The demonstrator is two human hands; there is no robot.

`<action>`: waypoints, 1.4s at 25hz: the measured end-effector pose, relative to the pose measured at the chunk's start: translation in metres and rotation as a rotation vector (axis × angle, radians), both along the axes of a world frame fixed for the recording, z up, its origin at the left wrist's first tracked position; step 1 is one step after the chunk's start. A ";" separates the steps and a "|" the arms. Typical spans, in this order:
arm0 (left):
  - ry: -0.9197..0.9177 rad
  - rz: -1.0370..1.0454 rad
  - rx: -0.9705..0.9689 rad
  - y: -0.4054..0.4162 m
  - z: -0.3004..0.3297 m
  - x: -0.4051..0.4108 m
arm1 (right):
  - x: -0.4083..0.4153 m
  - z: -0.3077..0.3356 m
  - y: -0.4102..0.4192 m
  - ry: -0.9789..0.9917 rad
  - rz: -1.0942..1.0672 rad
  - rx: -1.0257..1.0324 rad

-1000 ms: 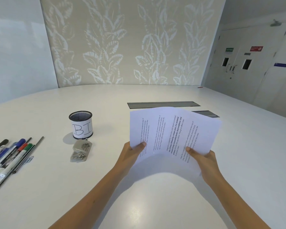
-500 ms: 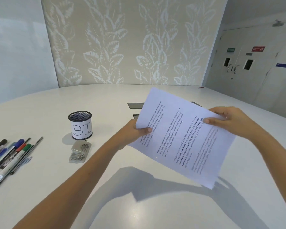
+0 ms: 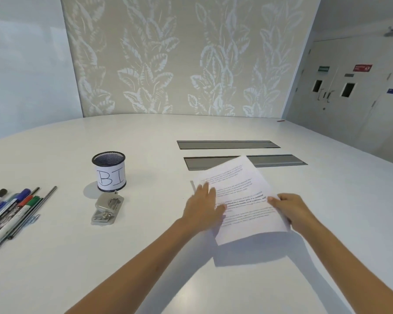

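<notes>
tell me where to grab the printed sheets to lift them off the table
Take the printed sheets by the near right edge, coming from the right. That edge is raised off the table, casting a shadow, so fingers can slide under with the thumb on top, where the right hand holds it. The left side lies pressed flat under the left hand.
</notes>
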State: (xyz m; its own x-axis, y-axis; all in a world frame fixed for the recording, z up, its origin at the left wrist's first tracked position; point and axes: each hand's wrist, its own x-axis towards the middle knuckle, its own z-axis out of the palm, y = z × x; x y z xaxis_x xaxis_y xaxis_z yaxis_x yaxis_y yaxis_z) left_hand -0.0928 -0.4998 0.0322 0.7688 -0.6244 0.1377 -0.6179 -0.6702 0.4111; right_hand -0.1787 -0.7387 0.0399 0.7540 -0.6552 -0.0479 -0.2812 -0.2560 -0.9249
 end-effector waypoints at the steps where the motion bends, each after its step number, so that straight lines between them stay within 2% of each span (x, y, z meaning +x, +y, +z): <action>1: 0.032 -0.014 0.115 -0.004 -0.008 -0.002 | 0.004 -0.010 0.000 0.019 -0.021 -0.007; 4: 0.112 -0.022 0.283 -0.007 -0.029 -0.003 | 0.015 -0.031 0.000 0.072 -0.046 -0.088; 10: 0.017 0.051 0.236 -0.012 -0.047 0.001 | 0.023 -0.041 0.005 0.101 -0.095 -0.411; 14: -0.013 0.111 0.224 -0.019 -0.056 0.001 | 0.029 -0.046 0.005 0.191 -0.078 -0.587; 22: -0.042 0.135 0.180 -0.020 -0.063 0.004 | 0.031 -0.051 0.001 0.260 -0.108 -0.648; 25: -0.023 0.112 0.085 -0.016 -0.059 0.000 | 0.027 -0.050 0.002 0.182 -0.158 -0.642; 27: -0.024 0.080 -0.010 -0.010 -0.054 -0.008 | 0.025 -0.049 0.007 0.050 -0.215 -0.686; 29: -0.085 0.061 -0.082 0.003 -0.049 -0.016 | 0.025 -0.048 0.017 -0.134 -0.214 -0.818; 31: -0.204 0.084 -0.097 0.026 -0.042 -0.017 | 0.027 -0.046 0.033 -0.288 -0.140 -0.961; 35: -0.388 0.271 0.010 0.102 -0.027 0.004 | 0.046 -0.035 0.094 -0.405 0.189 -0.953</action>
State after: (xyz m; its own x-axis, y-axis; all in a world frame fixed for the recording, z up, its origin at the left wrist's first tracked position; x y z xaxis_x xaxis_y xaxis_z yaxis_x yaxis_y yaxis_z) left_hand -0.0885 -0.3977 0.0054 0.7973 -0.4107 0.4424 -0.5266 -0.8315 0.1770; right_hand -0.1323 -0.6446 0.0045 0.6927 -0.1591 0.7035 0.1242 -0.9345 -0.3336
